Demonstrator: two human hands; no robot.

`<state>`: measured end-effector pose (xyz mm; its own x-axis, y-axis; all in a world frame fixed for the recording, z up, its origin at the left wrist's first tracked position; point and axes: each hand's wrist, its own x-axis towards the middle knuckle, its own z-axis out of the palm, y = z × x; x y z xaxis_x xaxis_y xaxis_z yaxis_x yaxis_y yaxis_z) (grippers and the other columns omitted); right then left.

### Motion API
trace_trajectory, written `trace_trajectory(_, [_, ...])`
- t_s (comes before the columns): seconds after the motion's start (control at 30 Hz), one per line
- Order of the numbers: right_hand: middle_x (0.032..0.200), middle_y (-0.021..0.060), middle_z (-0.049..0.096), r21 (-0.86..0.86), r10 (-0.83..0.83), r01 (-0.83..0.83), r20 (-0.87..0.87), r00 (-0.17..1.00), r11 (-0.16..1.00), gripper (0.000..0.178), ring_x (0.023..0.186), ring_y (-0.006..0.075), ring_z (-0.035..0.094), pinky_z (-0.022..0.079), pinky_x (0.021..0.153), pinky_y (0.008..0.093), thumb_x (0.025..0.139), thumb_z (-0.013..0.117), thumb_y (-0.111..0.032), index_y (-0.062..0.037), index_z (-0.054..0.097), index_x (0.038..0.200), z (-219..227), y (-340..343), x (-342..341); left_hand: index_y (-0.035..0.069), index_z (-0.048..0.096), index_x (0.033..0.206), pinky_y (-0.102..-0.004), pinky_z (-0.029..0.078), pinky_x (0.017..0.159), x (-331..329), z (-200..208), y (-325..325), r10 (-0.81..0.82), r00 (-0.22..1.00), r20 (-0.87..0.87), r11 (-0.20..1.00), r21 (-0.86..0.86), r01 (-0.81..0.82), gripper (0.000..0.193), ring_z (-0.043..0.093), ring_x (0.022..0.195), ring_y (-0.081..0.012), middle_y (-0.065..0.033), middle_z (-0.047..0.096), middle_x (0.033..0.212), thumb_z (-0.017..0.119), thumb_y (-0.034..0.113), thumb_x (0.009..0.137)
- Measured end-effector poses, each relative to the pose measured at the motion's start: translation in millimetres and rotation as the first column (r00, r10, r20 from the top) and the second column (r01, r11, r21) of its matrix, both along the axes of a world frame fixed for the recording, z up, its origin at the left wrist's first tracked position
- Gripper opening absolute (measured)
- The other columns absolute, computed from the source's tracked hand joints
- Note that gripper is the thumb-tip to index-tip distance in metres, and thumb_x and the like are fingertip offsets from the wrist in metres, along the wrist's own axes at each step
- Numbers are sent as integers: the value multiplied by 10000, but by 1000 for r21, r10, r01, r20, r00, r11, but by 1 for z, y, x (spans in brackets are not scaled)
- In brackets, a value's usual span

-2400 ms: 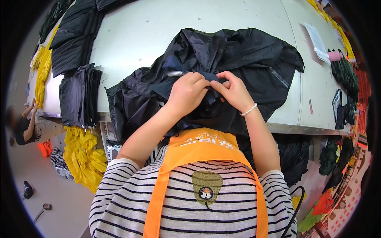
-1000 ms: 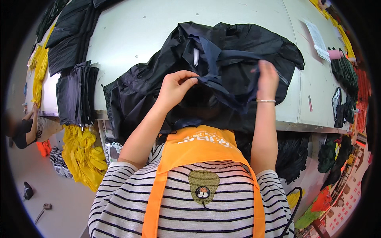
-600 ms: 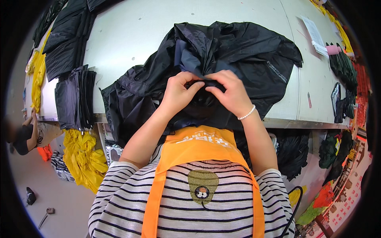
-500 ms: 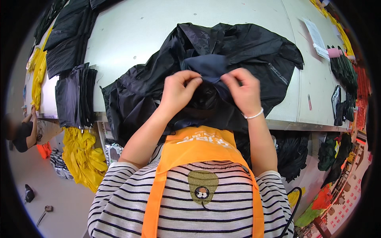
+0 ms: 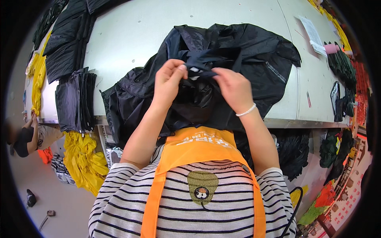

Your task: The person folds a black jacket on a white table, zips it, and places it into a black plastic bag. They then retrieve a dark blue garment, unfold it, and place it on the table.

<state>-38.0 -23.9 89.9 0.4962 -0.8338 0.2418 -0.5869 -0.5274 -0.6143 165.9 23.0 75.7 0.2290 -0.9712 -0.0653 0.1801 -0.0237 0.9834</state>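
Note:
A thin, shiny black jacket point(image 5: 262, 51) lies spread over the near edge of the table, with a pale printed strip on its right part. At its middle a dark navy band point(image 5: 204, 73), seemingly around the neck opening, is stretched between my hands. My left hand point(image 5: 168, 83) pinches the band's left end between thumb and fingers. On the right, my right hand point(image 5: 234, 90) is closed on the other end, its fingertips partly hidden in the cloth. Small white labels point(image 5: 194, 70) show between the two hands.
Folded black garments point(image 5: 74, 95) are stacked at the table's left. Yellow cloth point(image 5: 83, 156) hangs below them. A paper sheet point(image 5: 312, 35), a pink roll point(image 5: 331, 48) and a thin red tool point(image 5: 308, 99) lie on the right. Another person point(image 5: 29, 135) stands at far left.
Both hands have shifted slightly left and closer in on the cloth. The navy flap that stood up between them is now folded over and drawn into a band, and white labels have come into sight.

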Motion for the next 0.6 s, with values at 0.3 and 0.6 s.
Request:
trace_trajectory(0.3, [1001,107,647,881,-997,-466,81,-20,81,251,973,240,610,451,916,371,937,368,-235,-66,548,984,-84,-23,-35,67,460,794,-329,478,665,1,-64,-8,447,492,-747,891,418,-175,61,531,776,-187,-72,520,809,487,101,836])
trace_trajectory(0.6, [630,35,454,690,-686,-237,719,114,684,434,618,191,479,448,758,361,984,348,-423,-58,532,840,12,-5,-47,68,512,851,-356,452,789,-3,-40,4,405,582,-705,911,259,-320,83,544,867,-179,-75,569,882,491,142,882])
